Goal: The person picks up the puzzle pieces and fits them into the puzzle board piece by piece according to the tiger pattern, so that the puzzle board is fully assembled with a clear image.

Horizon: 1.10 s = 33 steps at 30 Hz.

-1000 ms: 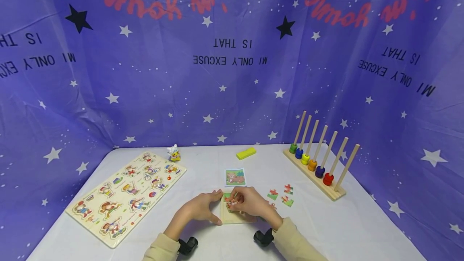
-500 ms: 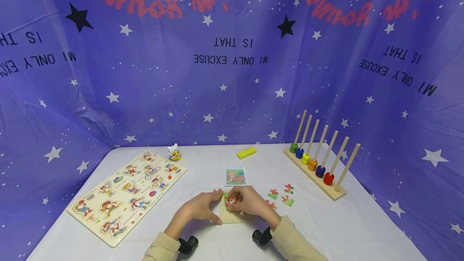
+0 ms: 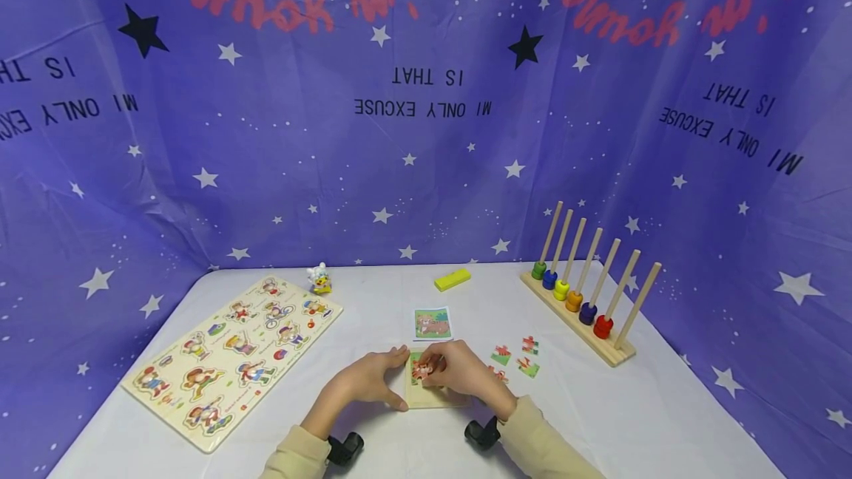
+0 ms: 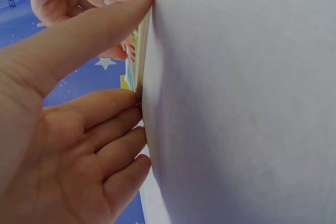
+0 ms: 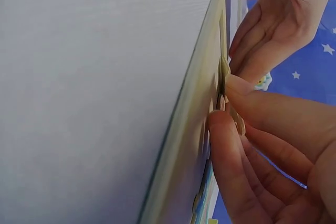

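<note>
In the head view a small wooden puzzle tray (image 3: 439, 400) lies on the table in front of me. My left hand (image 3: 369, 379) braces its left side, fingers extended, with the thumb by the near corner and the index finger by the far one. My right hand (image 3: 461, 375) reaches over the tray and pinches a jigsaw piece (image 3: 421, 371), printed red and white, close over its left part. The fingers partly cover that piece. In the right wrist view, the thumb and fingers (image 5: 223, 145) meet just above the tray's surface. Green-printed puzzle surface shows at the tray's upper left.
Several loose jigsaw pieces (image 3: 528, 367) lie right of the tray. A picture card (image 3: 433, 324) sits behind it, then a yellow block (image 3: 452, 280). A bead-and-peg rack (image 3: 579, 316) stands right; a large picture board (image 3: 226, 361) and a small figurine (image 3: 320, 279) are left.
My right hand has shifted slightly left and turned the jigsaw piece over the tray's left part. The left hand stays at the tray's edge.
</note>
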Each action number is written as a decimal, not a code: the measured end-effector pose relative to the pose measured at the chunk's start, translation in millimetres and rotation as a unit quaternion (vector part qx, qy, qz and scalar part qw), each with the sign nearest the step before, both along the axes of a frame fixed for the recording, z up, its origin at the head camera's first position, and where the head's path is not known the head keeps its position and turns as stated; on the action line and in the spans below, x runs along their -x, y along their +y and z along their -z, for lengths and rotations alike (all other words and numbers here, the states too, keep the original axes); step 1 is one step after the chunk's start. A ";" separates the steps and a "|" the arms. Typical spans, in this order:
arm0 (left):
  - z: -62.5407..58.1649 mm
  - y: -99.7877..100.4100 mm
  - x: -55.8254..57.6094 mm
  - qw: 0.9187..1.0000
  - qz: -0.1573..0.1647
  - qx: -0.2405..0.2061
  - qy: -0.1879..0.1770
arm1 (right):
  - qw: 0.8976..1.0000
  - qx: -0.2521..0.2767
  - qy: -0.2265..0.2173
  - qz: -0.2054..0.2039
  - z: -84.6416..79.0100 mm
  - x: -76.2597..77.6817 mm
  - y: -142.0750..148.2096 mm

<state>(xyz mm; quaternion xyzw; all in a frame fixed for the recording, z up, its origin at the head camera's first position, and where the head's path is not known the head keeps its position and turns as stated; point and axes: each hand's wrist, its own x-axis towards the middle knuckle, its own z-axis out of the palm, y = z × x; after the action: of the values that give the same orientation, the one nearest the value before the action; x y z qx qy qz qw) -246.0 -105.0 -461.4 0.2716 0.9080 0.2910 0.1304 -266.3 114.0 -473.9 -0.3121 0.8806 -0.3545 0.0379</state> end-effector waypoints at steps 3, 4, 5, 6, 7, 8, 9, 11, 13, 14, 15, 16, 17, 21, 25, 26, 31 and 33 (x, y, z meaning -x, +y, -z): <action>0.3 -0.1 0.1 1.000 0.000 -0.001 0.000 | 1.000 0.003 0.000 -0.003 -0.5 -0.5 0.5; 0.5 0.0 0.1 1.000 0.000 -0.001 0.000 | 1.000 0.003 0.002 -0.004 -0.7 -0.7 1.0; 0.4 0.2 -0.1 1.000 0.000 0.000 0.001 | 1.000 0.002 0.002 -0.004 -1.2 -0.7 1.3; 0.3 0.2 -0.2 1.000 0.000 -0.001 0.002 | 1.000 0.003 0.002 -0.005 -1.7 -1.0 1.9; 0.1 0.3 -0.2 1.000 0.000 0.000 0.003 | 1.000 0.004 0.003 -0.006 -2.2 -1.3 2.6; -0.2 0.4 -0.3 1.000 0.000 0.000 0.004 | 1.000 0.004 0.003 -0.006 -2.5 -1.2 3.2; -0.5 0.5 -0.3 1.000 0.000 0.001 0.004 | 1.000 0.004 0.003 -0.006 -2.6 -1.0 3.8; -0.8 0.5 -0.3 1.000 0.000 0.002 0.006 | 1.000 0.003 0.005 -0.007 -3.0 -0.6 5.2; -0.8 0.4 -0.3 1.000 0.001 0.003 0.008 | 1.000 -0.001 0.011 -0.009 -2.8 -0.2 6.6; -0.8 0.3 -0.4 1.000 0.002 0.003 0.009 | 1.000 -0.004 0.014 -0.011 -2.7 0.1 7.1; -0.7 0.2 -0.4 1.000 0.003 0.003 0.011 | 1.000 -0.005 0.017 -0.013 -2.5 0.4 7.5; -0.5 0.2 -0.5 1.000 0.003 0.002 0.012 | 1.000 -0.007 0.019 -0.015 -2.2 0.7 7.7; -0.4 0.1 -0.5 1.000 0.004 0.002 0.013 | 1.000 -0.008 0.020 -0.018 -1.9 1.0 7.8; 0.3 0.1 -0.1 1.000 0.005 0.003 0.013 | 0.999 -0.007 0.022 -0.028 -1.2 2.8 6.7; 0.8 -0.3 0.4 1.000 0.004 0.002 0.011 | 0.999 -0.009 0.023 -0.031 -1.8 3.8 5.3; 0.9 -0.5 0.5 1.000 0.004 0.001 0.010 | 0.999 -0.010 0.024 -0.032 -2.2 3.8 4.9; 1.6 -0.8 0.5 1.000 0.003 -0.001 0.004 | 0.999 -0.018 0.032 -0.031 -2.3 4.2 3.5; 1.5 -0.6 0.3 1.000 0.003 0.000 0.003 | 0.999 -0.021 0.034 -0.030 -2.2 4.3 2.9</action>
<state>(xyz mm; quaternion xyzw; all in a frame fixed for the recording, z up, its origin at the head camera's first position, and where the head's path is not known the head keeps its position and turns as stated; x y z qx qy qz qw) -246.3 -105.5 -462.9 0.2751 0.9075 0.2903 0.1286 -270.6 116.9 -471.7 -0.3493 0.8787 -0.3243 0.0249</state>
